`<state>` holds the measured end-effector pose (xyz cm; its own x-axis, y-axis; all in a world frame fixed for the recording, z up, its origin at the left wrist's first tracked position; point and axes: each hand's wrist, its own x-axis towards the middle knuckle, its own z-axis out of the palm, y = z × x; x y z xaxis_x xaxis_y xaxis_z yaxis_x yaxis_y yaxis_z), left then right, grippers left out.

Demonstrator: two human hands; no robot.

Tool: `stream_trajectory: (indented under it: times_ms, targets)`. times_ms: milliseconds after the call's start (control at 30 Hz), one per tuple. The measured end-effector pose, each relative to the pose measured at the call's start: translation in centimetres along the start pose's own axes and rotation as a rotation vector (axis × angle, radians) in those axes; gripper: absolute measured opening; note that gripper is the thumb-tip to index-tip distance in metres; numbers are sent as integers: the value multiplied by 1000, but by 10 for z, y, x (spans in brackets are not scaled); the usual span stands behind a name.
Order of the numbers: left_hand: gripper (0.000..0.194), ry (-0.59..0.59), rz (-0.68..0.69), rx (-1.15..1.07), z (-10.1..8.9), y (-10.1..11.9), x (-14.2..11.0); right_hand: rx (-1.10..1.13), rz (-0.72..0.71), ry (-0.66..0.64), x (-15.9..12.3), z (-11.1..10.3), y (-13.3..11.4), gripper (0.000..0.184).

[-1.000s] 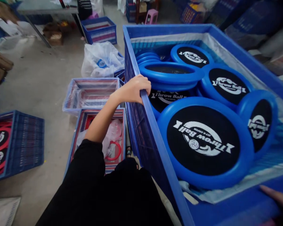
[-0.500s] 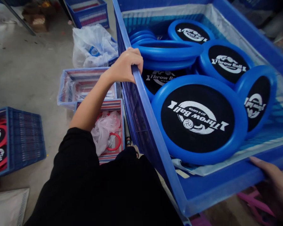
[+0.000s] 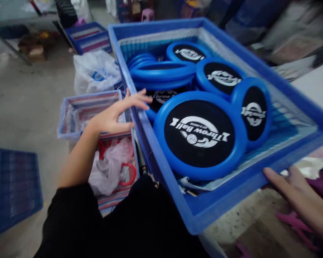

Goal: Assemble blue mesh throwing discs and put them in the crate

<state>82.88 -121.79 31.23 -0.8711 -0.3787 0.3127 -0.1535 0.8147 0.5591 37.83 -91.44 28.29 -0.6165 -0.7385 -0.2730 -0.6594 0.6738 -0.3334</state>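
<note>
A large blue plastic crate (image 3: 150,157) fills the middle and right of the view, tilted in the picture. Inside lie several blue discs with black centres marked "Throw Ball"; the nearest disc (image 3: 200,134) faces up. My left hand (image 3: 118,111) is at the crate's left rim with its fingers spread and nothing held. Its fingertips reach over that rim; whether they touch it, I cannot tell. At the near right side, my right hand (image 3: 293,193) has its thumb on the crate's rim, its other fingers partly hidden and blurred.
On the left floor stands a blue crate (image 3: 16,186). Below my left arm, a striped-lined crate (image 3: 104,204) holds a plastic bag and a red ring (image 3: 127,174). Behind it are another lined crate (image 3: 61,118) and a white plastic bag (image 3: 95,70). A pink stool (image 3: 148,15) stands far back.
My left hand has let go of the crate's rim and spread its fingers. My right hand stays at the near rim. The view has tilted up, showing more of the background.
</note>
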Motion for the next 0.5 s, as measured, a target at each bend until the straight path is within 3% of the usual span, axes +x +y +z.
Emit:
stream_trajectory:
  times_ms: [100,233,333,433,500]
  targets:
    - [40,-97,-32,66,4,34,5,61,121,-49,-3,-25,-19,59]
    - [51,-214,-160,296,12,48,50,-47,111,289,4,-51,-35,53]
    - [69,-335,-332,446,19,42,95,-37,-105,423,27,-62,-43,52]
    - [72,-404,-458,489,27,35,130,6,-414,387,65,-71,-49,54]
    - [63,-370,-478,510,30,33,145,8,-615,358,96,-75,-54,52]
